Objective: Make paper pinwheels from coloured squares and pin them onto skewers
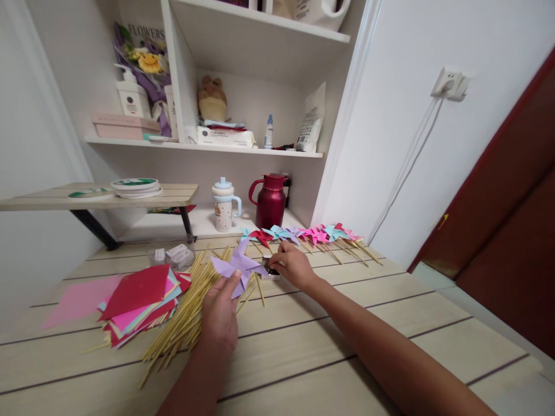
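Observation:
My left hand (220, 312) holds a folded purple paper pinwheel (239, 264) by its lower edge, just above the pile of bamboo sticks (186, 315). Fingers of my right hand (293, 263) reach into a small open box (271, 271) on the wooden table (303, 346); what they pinch is hidden. Behind my right hand lies a row of finished pinwheels on sticks (312, 236), in blue, red, pink and purple.
A stack of coloured paper squares (141, 303) lies at the left, small clear boxes (176, 254) behind it. A spotted cup (224, 205) and a dark red jug (270, 201) stand at the back under shelves. A cable hangs from a wall socket (451, 84) on the right.

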`<act>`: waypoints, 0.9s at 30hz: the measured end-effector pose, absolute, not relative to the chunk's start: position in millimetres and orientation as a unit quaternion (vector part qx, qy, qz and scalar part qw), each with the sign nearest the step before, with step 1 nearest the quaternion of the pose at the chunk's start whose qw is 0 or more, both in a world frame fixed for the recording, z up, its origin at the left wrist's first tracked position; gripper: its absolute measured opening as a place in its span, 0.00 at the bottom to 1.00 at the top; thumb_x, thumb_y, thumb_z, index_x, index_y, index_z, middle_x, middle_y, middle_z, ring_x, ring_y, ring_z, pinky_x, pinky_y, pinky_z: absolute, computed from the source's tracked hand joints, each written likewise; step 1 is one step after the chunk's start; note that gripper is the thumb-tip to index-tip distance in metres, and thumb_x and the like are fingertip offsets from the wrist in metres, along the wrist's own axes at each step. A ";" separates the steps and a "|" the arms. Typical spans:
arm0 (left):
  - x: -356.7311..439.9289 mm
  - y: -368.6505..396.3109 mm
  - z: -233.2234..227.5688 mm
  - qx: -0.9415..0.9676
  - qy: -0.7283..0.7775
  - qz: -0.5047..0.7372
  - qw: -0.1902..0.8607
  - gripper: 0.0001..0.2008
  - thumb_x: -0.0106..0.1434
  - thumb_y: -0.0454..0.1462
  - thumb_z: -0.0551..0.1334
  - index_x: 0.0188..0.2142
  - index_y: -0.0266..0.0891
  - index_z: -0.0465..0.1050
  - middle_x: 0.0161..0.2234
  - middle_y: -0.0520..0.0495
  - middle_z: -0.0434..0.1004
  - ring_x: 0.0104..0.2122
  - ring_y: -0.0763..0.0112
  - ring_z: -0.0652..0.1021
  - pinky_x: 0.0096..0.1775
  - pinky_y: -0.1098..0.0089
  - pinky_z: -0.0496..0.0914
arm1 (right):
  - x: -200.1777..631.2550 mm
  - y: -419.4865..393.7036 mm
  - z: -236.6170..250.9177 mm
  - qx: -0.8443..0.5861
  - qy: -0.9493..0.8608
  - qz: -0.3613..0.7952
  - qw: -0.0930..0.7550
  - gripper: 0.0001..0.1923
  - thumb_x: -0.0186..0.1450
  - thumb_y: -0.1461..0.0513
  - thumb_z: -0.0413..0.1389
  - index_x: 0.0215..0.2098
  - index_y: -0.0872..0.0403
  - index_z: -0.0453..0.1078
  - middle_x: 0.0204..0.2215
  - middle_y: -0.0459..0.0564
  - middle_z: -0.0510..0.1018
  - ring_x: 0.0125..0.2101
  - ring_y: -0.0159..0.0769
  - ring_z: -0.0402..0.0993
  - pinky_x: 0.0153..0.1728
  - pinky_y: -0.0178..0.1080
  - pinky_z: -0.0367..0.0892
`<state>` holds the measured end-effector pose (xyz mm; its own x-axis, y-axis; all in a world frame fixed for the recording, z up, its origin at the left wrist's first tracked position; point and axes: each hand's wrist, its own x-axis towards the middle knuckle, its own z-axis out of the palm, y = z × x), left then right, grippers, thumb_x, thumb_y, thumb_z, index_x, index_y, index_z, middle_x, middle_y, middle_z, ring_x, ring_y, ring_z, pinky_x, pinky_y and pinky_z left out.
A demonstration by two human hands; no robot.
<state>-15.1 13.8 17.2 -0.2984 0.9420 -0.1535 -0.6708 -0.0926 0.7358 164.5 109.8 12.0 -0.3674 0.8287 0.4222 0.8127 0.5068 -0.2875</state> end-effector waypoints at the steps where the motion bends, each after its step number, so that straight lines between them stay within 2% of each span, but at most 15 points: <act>1: -15.1 13.5 17.1 0.183 0.369 0.716 0.564 0.07 0.60 0.28 0.64 0.36 0.36 0.79 0.36 0.45 0.83 0.35 0.73 0.81 0.38 0.75 0.75 | 161.2 109.5 13.5 -0.488 -0.836 0.005 0.253 0.07 0.61 0.63 0.60 0.33 0.48 0.81 0.35 0.50 0.72 0.36 0.38 0.69 0.30 0.35 0.57; 6: -14.4 12.9 19.0 0.181 0.361 0.718 0.567 0.07 0.61 0.27 0.63 0.36 0.35 0.79 0.36 0.45 0.83 0.35 0.74 0.81 0.39 0.75 0.74 | 147.8 112.1 14.3 -0.457 -0.865 -0.032 0.208 0.08 0.61 0.65 0.59 0.29 0.51 0.81 0.34 0.53 0.75 0.36 0.40 0.70 0.31 0.37 0.57; 12: -11.3 8.5 23.9 0.179 0.341 0.715 0.583 0.05 0.60 0.27 0.64 0.34 0.34 0.79 0.35 0.46 0.83 0.35 0.74 0.80 0.38 0.75 0.73 | 148.8 120.1 10.3 -0.444 -0.874 -0.028 0.193 0.08 0.61 0.65 0.58 0.30 0.50 0.81 0.34 0.53 0.77 0.34 0.41 0.71 0.31 0.37 0.58; 17: -8.6 3.9 25.3 0.182 0.327 0.712 0.594 0.05 0.57 0.29 0.67 0.34 0.35 0.79 0.33 0.47 0.83 0.36 0.71 0.81 0.41 0.73 0.73 | 151.6 122.5 6.9 -0.458 -0.862 0.003 0.217 0.07 0.61 0.65 0.59 0.32 0.52 0.80 0.35 0.53 0.77 0.34 0.40 0.72 0.32 0.37 0.60; 22: -8.5 4.7 25.0 0.177 0.328 0.712 0.595 0.05 0.58 0.28 0.66 0.34 0.37 0.79 0.34 0.46 0.83 0.37 0.71 0.81 0.42 0.72 0.74 | 155.8 125.9 7.1 -0.478 -0.837 0.060 0.261 0.06 0.62 0.67 0.58 0.31 0.54 0.78 0.35 0.51 0.76 0.36 0.37 0.72 0.35 0.36 0.63; 25: -9.2 5.5 25.2 0.175 0.331 0.714 0.591 0.06 0.58 0.28 0.65 0.35 0.35 0.79 0.34 0.45 0.83 0.37 0.71 0.81 0.41 0.73 0.74 | 158.9 128.7 8.4 -0.483 -0.824 0.103 0.277 0.05 0.65 0.63 0.58 0.33 0.56 0.75 0.36 0.49 0.76 0.36 0.35 0.73 0.38 0.39 0.68; 27: -9.8 5.8 25.8 0.170 0.335 0.718 0.586 0.06 0.59 0.28 0.65 0.36 0.35 0.79 0.34 0.45 0.83 0.36 0.72 0.81 0.41 0.73 0.74 | 160.4 130.1 8.1 -0.485 -0.816 0.129 0.285 0.08 0.67 0.60 0.57 0.36 0.57 0.73 0.37 0.49 0.77 0.38 0.36 0.74 0.41 0.42 0.70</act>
